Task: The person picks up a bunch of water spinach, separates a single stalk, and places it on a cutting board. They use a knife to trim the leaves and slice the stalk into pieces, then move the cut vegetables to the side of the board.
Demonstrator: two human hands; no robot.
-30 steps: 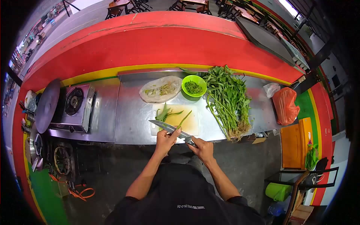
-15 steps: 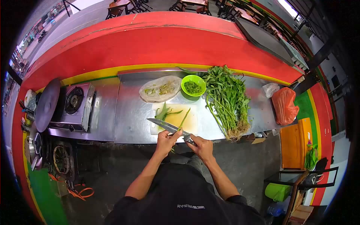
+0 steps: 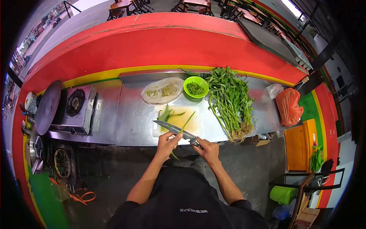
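My left hand [image 3: 167, 145] is closed around a green vegetable stem [image 3: 188, 120], which slants up to the right over the board; its lower end hangs below my fingers. In my right hand [image 3: 208, 149] is the handle of a large kitchen knife [image 3: 167, 126]. The blade points up and left, crossing the stem right at my left fingertips. Beneath the blade lies a white cutting board [image 3: 157, 131] with a yellowish, stained middle. Cut leafy greens [image 3: 164, 115] rest on its left part.
A green bowl [image 3: 206, 89] of chopped greens and a plastic bag [image 3: 151, 98] with trimmings stand behind the board. To the right lies a big rooted bunch of greens [image 3: 230, 101], then an orange-red bag [image 3: 289, 107]. A gas stove [image 3: 85, 108] is at left on the steel counter [image 3: 131, 126].
The knife and my right hand have shifted slightly right, the blade sliding along near my left fingertips. My left hand stays almost in place with the stem.
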